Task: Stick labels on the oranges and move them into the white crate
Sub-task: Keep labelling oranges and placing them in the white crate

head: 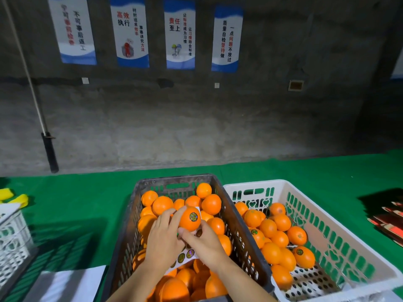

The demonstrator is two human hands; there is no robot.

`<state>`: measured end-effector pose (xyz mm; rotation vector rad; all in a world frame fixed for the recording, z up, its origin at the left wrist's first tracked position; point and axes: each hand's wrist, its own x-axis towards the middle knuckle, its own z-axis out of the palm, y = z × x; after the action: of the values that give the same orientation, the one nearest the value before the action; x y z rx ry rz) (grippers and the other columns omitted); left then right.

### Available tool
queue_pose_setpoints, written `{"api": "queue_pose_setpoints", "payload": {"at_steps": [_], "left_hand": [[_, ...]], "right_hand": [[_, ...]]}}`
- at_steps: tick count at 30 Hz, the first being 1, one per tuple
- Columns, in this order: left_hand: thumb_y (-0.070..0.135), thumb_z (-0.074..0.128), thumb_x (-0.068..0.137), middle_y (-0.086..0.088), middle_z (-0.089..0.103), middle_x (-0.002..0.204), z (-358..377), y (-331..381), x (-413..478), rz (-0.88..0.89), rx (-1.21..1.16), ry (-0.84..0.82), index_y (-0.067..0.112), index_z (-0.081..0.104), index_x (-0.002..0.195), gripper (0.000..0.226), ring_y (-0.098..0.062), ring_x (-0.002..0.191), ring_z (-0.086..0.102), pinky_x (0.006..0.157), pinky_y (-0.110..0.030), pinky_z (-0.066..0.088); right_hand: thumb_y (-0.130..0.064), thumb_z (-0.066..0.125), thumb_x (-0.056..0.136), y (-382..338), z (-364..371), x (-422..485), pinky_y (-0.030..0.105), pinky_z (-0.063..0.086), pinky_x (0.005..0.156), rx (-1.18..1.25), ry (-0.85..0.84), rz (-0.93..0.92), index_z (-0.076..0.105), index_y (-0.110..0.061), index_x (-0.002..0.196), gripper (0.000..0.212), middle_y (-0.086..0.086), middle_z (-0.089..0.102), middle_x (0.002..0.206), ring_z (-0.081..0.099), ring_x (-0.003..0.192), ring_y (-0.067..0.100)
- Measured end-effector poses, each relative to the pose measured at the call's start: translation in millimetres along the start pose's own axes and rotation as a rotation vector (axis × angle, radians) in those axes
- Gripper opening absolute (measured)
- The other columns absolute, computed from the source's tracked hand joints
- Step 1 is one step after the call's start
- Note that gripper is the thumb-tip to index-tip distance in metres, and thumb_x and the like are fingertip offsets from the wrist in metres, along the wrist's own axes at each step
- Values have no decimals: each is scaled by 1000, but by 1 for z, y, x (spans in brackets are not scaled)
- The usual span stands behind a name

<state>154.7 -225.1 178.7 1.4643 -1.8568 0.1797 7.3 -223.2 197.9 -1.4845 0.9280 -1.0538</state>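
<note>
Fingertips (pixel 172 214) of left hand (pixel 162 236) curl round the left side of a round, glossy labelled orange (pixel 190 218), green-and-gold sticker facing the camera. Right hand (pixel 202 244) meets it from below, thumb and forefinger curled against the fruit's lower edge. Both hands hold it lifted just above the loose oranges (pixel 162 204) piled in a dark grey slatted plastic crate (pixel 174 178). A white label sheet (pixel 185 256) with round stickers shows beneath the hands; which hand grips it, cannot tell.

Just right of the dark crate, touching it, stands the white slatted plastic crate (pixel 250 184), partly filled with more fruit (pixel 281 238), a few showing stickers. Both crates sit on a green cloth-covered table (pixel 76 203).

Left edge: another white perforated basket (pixel 13 232), yellow objects (pixel 15 198), white paper (pixel 69 284). Right edge: dark and red flat items (pixel 386 216), blurred.

Behind, a rough grey concrete wall (pixel 196 123) carries four blue-and-white posters (pixel 133 31) with Chinese text. A pole with a black handle (pixel 49 149) leans at left. Dim lighting.
</note>
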Motion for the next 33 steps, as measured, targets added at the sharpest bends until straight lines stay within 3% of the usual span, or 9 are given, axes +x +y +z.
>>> {"api": "queue_pose_setpoints", "payload": {"at_steps": [3,8,13,18,22,24,27,30,33], "left_hand": [[32,77,77,2,54,134,-1,6,0,-20,-4,-64,37,33,148,84,-22,118,57,94,-37,52],[70,49,84,31,2,153,1,14,-4,-35,-236,-199,53,-18,148,94,-3,139,33,107,-26,43],[56,48,93,32,-15,150,-6,14,-1,45,-127,-277,59,-32,137,91,-2,149,11,119,-30,26],[78,43,80,37,-21,150,-5,20,-3,45,-136,-416,55,-32,139,98,13,139,-11,120,-24,13],[74,45,85,31,-17,157,0,20,-4,166,-34,-458,57,-14,145,86,7,145,-7,117,-23,6],[46,62,91,19,22,159,-2,22,-2,251,83,-376,50,24,149,69,-5,144,29,114,-27,27],[17,89,63,11,66,126,2,20,2,332,161,-248,35,68,123,66,-12,110,67,88,-27,55],[13,66,71,11,69,122,5,19,4,401,181,-184,33,71,118,51,-13,108,68,91,-25,48],[7,77,61,8,70,120,5,19,5,358,216,-189,32,73,116,61,-16,107,69,92,-27,45]], "right_hand": [[-39,69,91,-1,-1,-1,21,54,83,13,70,2,68,-31,112,23,-12,74,107,68,102,4],[-33,63,96,-3,-10,-1,30,55,90,90,176,8,70,-27,112,19,-6,75,108,69,103,8],[-40,64,92,-2,-7,1,29,57,84,79,124,68,69,-26,108,22,-4,75,103,70,99,9],[-50,53,95,-1,-12,4,35,57,82,-15,459,125,71,-23,100,33,-8,76,90,71,85,5],[-57,39,97,-4,-18,9,46,57,87,137,682,238,74,-20,94,51,0,77,82,74,83,18],[-58,37,96,-5,-22,13,49,57,90,337,686,300,73,-14,100,57,6,78,85,74,85,25],[-65,37,93,-5,-24,14,44,58,88,568,666,316,71,-11,109,66,11,78,88,76,84,26],[-78,34,89,-1,-27,15,46,57,91,717,670,305,67,-12,118,79,14,77,96,75,90,30],[-80,33,89,2,-30,16,47,58,87,782,713,348,64,-14,121,80,15,77,96,75,88,33]]}}
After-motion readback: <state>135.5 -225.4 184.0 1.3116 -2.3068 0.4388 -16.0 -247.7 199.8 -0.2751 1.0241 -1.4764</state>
